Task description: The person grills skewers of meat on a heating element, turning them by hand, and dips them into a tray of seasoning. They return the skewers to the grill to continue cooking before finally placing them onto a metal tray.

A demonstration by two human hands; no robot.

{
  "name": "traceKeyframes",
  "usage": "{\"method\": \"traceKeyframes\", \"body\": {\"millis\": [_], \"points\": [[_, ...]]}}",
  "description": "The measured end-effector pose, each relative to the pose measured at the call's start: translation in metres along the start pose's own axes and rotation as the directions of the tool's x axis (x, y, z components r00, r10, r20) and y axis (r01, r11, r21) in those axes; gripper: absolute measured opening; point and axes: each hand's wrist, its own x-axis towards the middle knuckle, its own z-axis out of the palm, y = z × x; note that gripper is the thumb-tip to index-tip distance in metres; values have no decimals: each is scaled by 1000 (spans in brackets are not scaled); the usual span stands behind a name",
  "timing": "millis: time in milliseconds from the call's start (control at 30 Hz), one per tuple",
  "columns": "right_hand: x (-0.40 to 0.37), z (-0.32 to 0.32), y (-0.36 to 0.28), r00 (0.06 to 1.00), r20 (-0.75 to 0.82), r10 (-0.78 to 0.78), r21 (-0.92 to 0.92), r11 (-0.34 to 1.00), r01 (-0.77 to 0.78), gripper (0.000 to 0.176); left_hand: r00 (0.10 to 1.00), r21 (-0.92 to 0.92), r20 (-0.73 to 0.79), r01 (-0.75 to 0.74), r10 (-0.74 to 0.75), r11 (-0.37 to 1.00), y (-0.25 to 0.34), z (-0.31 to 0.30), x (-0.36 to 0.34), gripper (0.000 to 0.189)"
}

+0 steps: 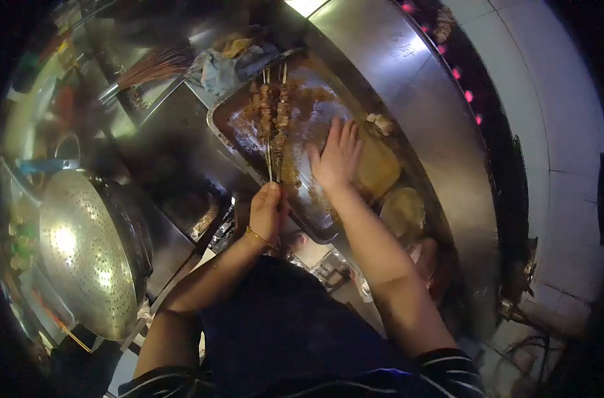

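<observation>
My left hand [267, 211] is closed around the lower ends of the meat skewers [282, 113], with a thin bangle at its wrist. The skewers point away from me over a metal tray [212, 123], and seasoned meat covers their middle parts. Over the tray's right half, my right hand [337, 156] is stretched flat with fingers spread and nothing in it. Brown spice powder [318, 93] is smeared across the tray bottom. A small pale lump [380, 124] sits near the tray's right edge, beyond my right fingertips.
A big perforated strainer [86, 252] stands at the left. A bundled-bristle brush [152, 68] and a crumpled cloth [215, 69] lie by the tray's far left corner. On the right runs a steel counter edge [414, 86], with red glowing spots [468, 96] behind it.
</observation>
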Motion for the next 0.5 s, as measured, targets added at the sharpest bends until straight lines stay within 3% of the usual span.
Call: {"method": "traceKeyframes", "body": {"millis": [100, 133, 167, 233, 267, 333, 433, 500], "points": [[13, 17, -11, 966, 172, -193, 97, 979, 179, 62, 999, 27, -23, 29, -29, 999, 2, 2, 1, 30], [1, 9, -15, 919, 181, -349, 159, 933, 323, 51, 999, 41, 2, 40, -40, 998, 1, -2, 2, 31], [-10, 1, -20, 849, 186, -495, 227, 862, 453, 41, 998, 55, 30, 52, -53, 997, 2, -4, 2, 31], [-34, 11, -4, 626, 35, -779, 182, 621, 763, 33, 996, 71, -6, 87, -87, 994, 5, 0, -1, 32], [-30, 1, -2, 670, 260, -695, 171, 716, 676, 31, 995, 74, -24, 98, -96, 992, 7, 2, -2, 33], [-22, -26, 2, 641, 648, -411, 63, 868, 493, 27, 991, 69, 61, 114, -118, 991, 10, -1, -5, 32], [-8, -22, 37, 870, 486, -87, 2, 995, 98, 25, 966, 124, 123, 212, -227, 969, 27, 9, -25, 32], [1, -42, 58, 955, 289, -72, 440, 895, -66, 30, 948, 143, 153, 257, -278, 956, 24, 13, -40, 31]]}}
